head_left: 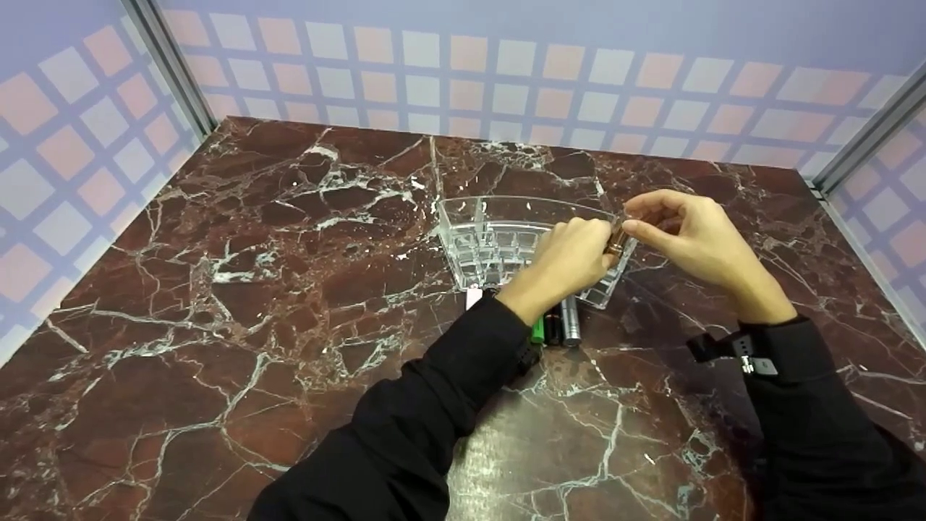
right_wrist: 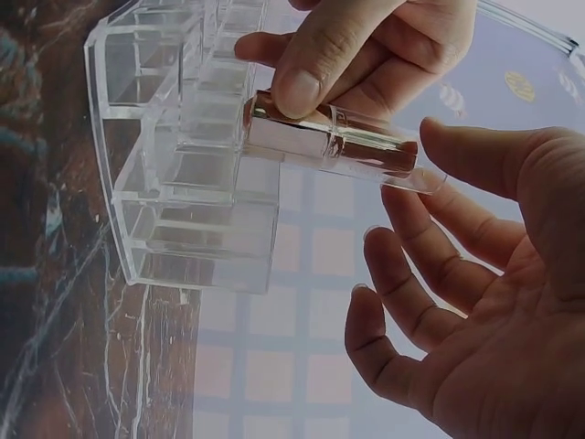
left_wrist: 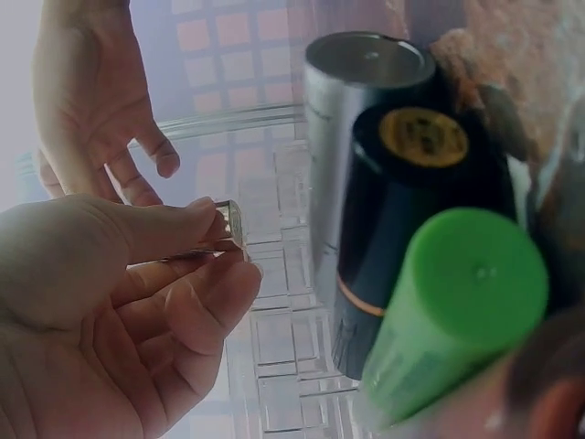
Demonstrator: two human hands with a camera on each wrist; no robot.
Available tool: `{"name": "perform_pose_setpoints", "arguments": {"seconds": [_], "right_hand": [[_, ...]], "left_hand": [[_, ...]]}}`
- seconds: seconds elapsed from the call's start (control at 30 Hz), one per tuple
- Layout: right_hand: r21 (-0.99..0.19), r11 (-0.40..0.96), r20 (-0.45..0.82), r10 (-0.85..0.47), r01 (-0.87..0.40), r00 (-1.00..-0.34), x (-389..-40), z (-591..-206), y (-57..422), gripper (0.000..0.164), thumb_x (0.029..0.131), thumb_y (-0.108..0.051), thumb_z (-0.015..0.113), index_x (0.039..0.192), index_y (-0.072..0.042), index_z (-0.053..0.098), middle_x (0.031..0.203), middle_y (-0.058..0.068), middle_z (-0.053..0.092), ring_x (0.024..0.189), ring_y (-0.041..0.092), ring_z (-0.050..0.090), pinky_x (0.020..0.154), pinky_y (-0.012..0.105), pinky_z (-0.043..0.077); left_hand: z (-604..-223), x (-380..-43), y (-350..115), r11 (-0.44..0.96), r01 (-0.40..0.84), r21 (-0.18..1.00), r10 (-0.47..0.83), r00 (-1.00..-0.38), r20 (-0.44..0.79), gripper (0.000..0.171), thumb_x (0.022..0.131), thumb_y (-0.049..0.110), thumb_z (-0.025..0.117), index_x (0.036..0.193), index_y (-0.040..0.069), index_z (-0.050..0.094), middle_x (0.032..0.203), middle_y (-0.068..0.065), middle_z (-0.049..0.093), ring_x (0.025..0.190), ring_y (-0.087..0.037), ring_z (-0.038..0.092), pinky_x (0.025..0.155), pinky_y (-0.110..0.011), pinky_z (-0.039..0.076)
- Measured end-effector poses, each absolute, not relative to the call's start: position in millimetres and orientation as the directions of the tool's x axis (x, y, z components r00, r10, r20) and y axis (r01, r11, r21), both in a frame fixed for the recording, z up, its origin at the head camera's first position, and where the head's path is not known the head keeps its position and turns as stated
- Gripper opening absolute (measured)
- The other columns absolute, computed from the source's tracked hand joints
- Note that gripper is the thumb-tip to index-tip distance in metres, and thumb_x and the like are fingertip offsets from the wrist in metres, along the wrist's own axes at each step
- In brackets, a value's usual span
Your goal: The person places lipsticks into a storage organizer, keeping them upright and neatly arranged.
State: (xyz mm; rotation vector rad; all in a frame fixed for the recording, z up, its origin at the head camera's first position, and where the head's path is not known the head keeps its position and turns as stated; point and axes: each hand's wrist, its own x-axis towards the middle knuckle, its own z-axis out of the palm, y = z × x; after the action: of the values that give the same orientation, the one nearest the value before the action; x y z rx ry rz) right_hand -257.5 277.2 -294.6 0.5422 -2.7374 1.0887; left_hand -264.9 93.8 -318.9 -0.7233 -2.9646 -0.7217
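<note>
My left hand [head_left: 571, 250] pinches the shiny gold-brown base of a lipstick tube [right_wrist: 292, 133] between thumb and fingers. A clear cap covers the tube's other end. At that end is my right hand [head_left: 694, 235], its thumb and index fingertip to either side of the cap and the other fingers loosely bent. Both hands are over the right part of a clear compartment organizer [head_left: 470, 250]. In the left wrist view, only the lipstick's base end shows beyond the left thumb.
In front of the organizer lie a green tube [left_wrist: 475, 302], a black tube [left_wrist: 366, 174] with a gold end label and a silver tube [head_left: 570, 322]. A white item [head_left: 474, 295] lies left of them, partly behind the left sleeve. Tiled-pattern walls [head_left: 419, 65] surround the marbled table [head_left: 217, 347].
</note>
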Motion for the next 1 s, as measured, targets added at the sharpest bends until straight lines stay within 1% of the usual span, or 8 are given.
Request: {"name": "perform_pose_setpoints", "arguments": {"seconds": [0.13, 0.33, 0.5, 0.57, 0.73, 0.83, 1.0], "right_hand": [[-0.624, 0.674, 0.263, -0.295, -0.395, -0.918, -257.0, -294.4, 277.8, 0.032, 0.094, -0.026, 0.075, 0.118, -0.004, 0.070, 0.098, 0.009, 0.072, 0.081, 0.010, 0.065, 0.073, 0.017, 0.051], [-0.602, 0.670, 0.278, -0.332, -0.433, -0.901, -256.9, -293.8, 281.5, 0.032, 0.094, -0.023, 0.076, 0.118, -0.003, 0.070, 0.097, 0.010, 0.071, 0.080, 0.009, 0.064, 0.073, 0.016, 0.050], [-0.575, 0.677, 0.295, -0.353, -0.460, -0.888, -256.1, -293.0, 283.8, 0.030, 0.093, -0.022, 0.077, 0.115, -0.003, 0.071, 0.095, 0.008, 0.071, 0.080, 0.009, 0.063, 0.073, 0.016, 0.050], [-0.562, 0.683, 0.297, -0.359, -0.466, -0.885, -255.7, -293.0, 284.4, 0.028, 0.093, -0.022, 0.077, 0.113, -0.004, 0.071, 0.094, 0.008, 0.071, 0.079, 0.011, 0.064, 0.071, 0.017, 0.051], [-0.544, 0.705, 0.274, -0.364, -0.456, -0.890, -256.1, -294.0, 284.1, 0.027, 0.092, -0.025, 0.078, 0.111, -0.006, 0.072, 0.092, 0.006, 0.072, 0.074, 0.017, 0.068, 0.062, 0.019, 0.052], [-0.545, 0.713, 0.257, -0.359, -0.442, -0.897, -256.0, -294.0, 283.4, 0.028, 0.092, -0.027, 0.078, 0.111, -0.007, 0.071, 0.092, 0.007, 0.072, 0.074, 0.019, 0.069, 0.061, 0.019, 0.053], [-0.544, 0.730, 0.233, -0.341, -0.413, -0.911, -254.5, -293.6, 283.0, 0.029, 0.091, -0.029, 0.079, 0.110, -0.008, 0.072, 0.094, 0.007, 0.072, 0.074, 0.017, 0.068, 0.061, 0.020, 0.052]], "left_hand": [[-321.1, -265.6, 94.3, 0.787, 0.441, 0.432, 0.434, -0.893, 0.121, 0.014, 0.098, 0.029, 0.069, 0.093, 0.016, 0.067, 0.082, 0.004, 0.066, 0.071, -0.016, 0.063, 0.059, -0.028, 0.051], [-323.0, -265.5, 94.1, 0.785, 0.455, 0.421, 0.435, -0.888, 0.149, 0.017, 0.096, 0.032, 0.072, 0.092, 0.016, 0.068, 0.086, 0.003, 0.068, 0.072, -0.016, 0.064, 0.060, -0.029, 0.052], [-324.5, -265.6, 96.1, 0.794, 0.459, 0.398, 0.431, -0.887, 0.164, 0.017, 0.095, 0.033, 0.072, 0.090, 0.017, 0.067, 0.091, 0.002, 0.070, 0.079, -0.018, 0.067, 0.063, -0.032, 0.053], [-325.4, -265.8, 97.3, 0.798, 0.463, 0.386, 0.432, -0.886, 0.169, 0.017, 0.095, 0.032, 0.072, 0.090, 0.017, 0.067, 0.092, 0.002, 0.070, 0.081, -0.020, 0.068, 0.064, -0.034, 0.054], [-327.6, -266.7, 98.7, 0.813, 0.453, 0.366, 0.420, -0.891, 0.169, 0.016, 0.095, 0.030, 0.071, 0.088, 0.017, 0.067, 0.093, 0.000, 0.071, 0.083, -0.022, 0.069, 0.064, -0.036, 0.054], [-327.8, -266.9, 98.9, 0.825, 0.437, 0.358, 0.405, -0.900, 0.164, 0.016, 0.095, 0.031, 0.071, 0.088, 0.017, 0.068, 0.093, 0.000, 0.071, 0.083, -0.023, 0.069, 0.064, -0.037, 0.054], [-327.3, -266.9, 99.1, 0.831, 0.432, 0.351, 0.403, -0.902, 0.157, 0.012, 0.094, 0.027, 0.070, 0.089, 0.016, 0.068, 0.094, -0.001, 0.071, 0.082, -0.023, 0.068, 0.064, -0.037, 0.054]]}}
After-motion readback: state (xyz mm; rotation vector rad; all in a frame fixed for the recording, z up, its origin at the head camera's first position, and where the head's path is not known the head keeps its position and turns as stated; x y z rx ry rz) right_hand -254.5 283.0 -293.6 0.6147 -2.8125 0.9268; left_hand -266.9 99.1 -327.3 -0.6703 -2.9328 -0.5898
